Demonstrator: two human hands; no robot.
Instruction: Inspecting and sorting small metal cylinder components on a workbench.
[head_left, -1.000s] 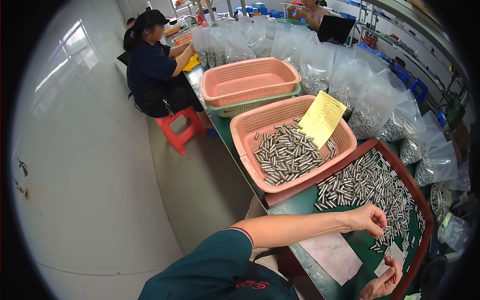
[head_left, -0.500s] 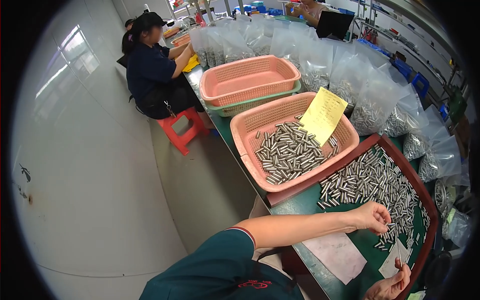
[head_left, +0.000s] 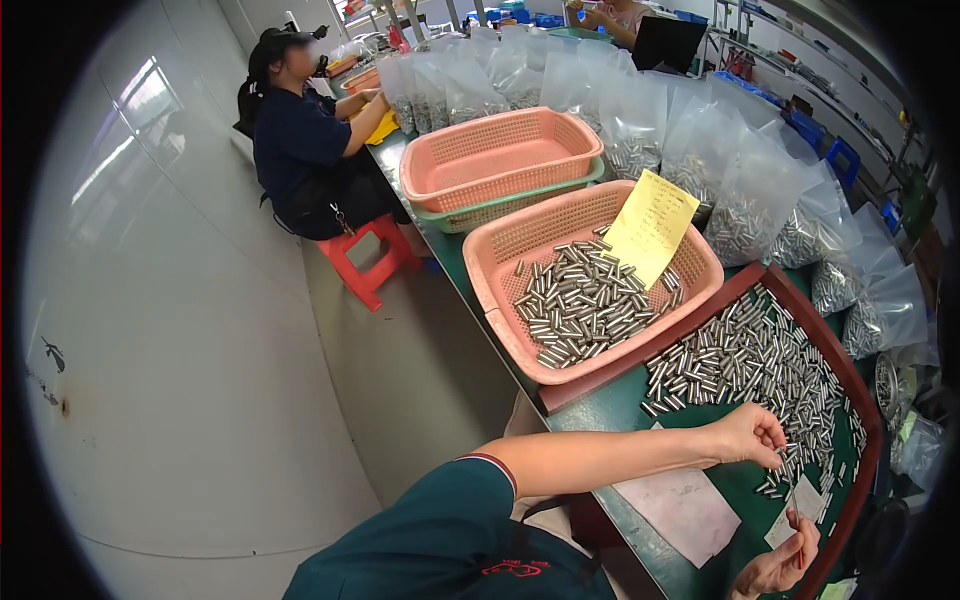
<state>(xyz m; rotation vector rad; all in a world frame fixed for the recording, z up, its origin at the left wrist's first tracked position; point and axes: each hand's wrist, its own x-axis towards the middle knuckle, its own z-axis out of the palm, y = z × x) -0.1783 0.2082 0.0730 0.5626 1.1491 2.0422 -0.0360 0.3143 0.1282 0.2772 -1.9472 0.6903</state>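
My left hand [head_left: 752, 437] reaches across the work surface, its fingers curled into a pinch at the edge of a spread of short metal pins [head_left: 745, 360]. Whatever lies between those fingertips is too small to make out. Lower right, my right hand [head_left: 778, 567] is closed around a thin tool [head_left: 799, 556] with a reddish handle and a slim metal tip. That tip points up toward the left hand, over a small pale card [head_left: 797, 510]. A white sheet of paper [head_left: 680, 510] lies under my left forearm.
A dark red raised border [head_left: 850, 370] edges the pins. Beyond it stand a pink basket [head_left: 490, 300] of pins with a yellow note [head_left: 652, 228], stacked baskets [head_left: 420, 180] and plastic bags of pins [head_left: 750, 205]. A co-worker [head_left: 305, 150] sits on a red stool [head_left: 365, 270].
The tool's tip has shifted slightly, with the right hand a little higher. My left hand stays pinched by the pins. The co-worker's head has turned slightly.
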